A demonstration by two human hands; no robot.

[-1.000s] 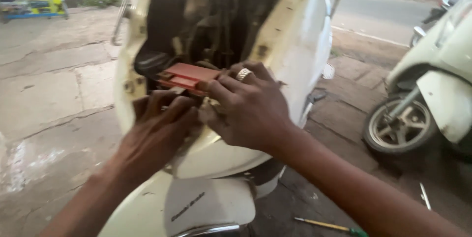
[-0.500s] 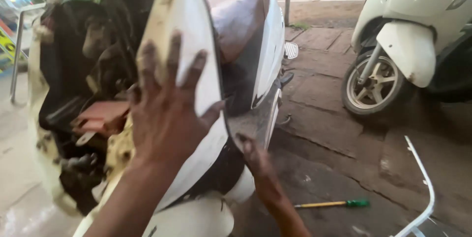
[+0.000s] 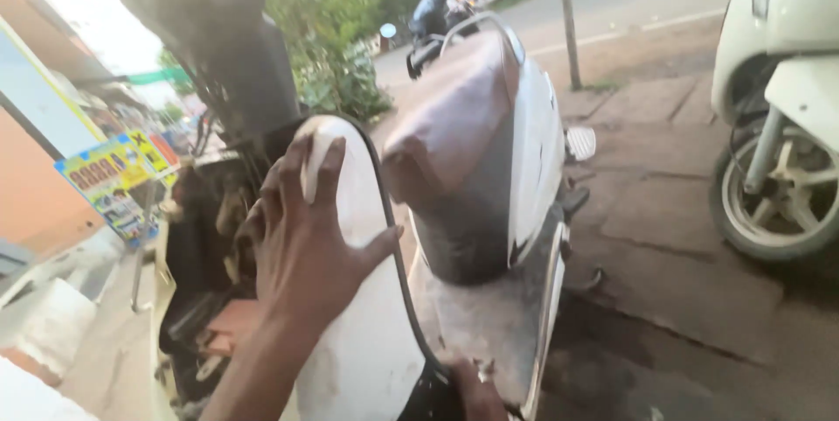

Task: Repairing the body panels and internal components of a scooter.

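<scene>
Hand spread flat on a scooter's white front panel

The left hand (image 3: 306,242), fingers splayed open, presses the white panel (image 3: 367,334) beside the brown seat (image 3: 454,124). The right hand (image 3: 476,390) shows only partly at the footboard's bottom edge; its grip cannot be told.

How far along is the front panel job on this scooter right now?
Done: the scooter's front is opened, its dark innards exposed. In hand: the left hand lies flat on the white front panel, while the right hand is low at the footboard. Left: the panel's left side appears not yet closed over the cavity.
</scene>
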